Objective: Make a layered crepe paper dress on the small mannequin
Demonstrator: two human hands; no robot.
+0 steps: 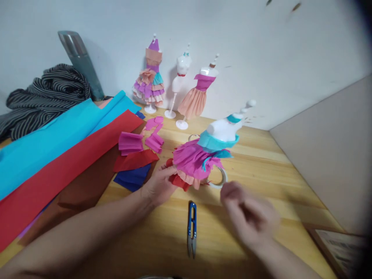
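Note:
A small white mannequin (221, 130) leans to the right, wearing a teal band and a layered pink, peach and red paper skirt (190, 158). My left hand (162, 184) is closed on the lower left of that skirt, its fingertips partly hidden beneath. My right hand (250, 213), blurred by motion, is to the right of the skirt and apart from it, its fingers curled; whether they hold anything is too smeared to tell. Between the hands, blue thread snips (192, 228) lie on the table, tips toward me. A roll of white tape (223, 179) is behind the skirt's right edge.
Three dressed mannequins (200, 91) stand along the wall. Long cyan, red (72, 170) and brown paper sheets cover the left side, with pink and blue scraps (133, 177) beside them. A bottle (84, 64) and striped cloth (49, 97) sit back left. A frame (334, 248) lies at right.

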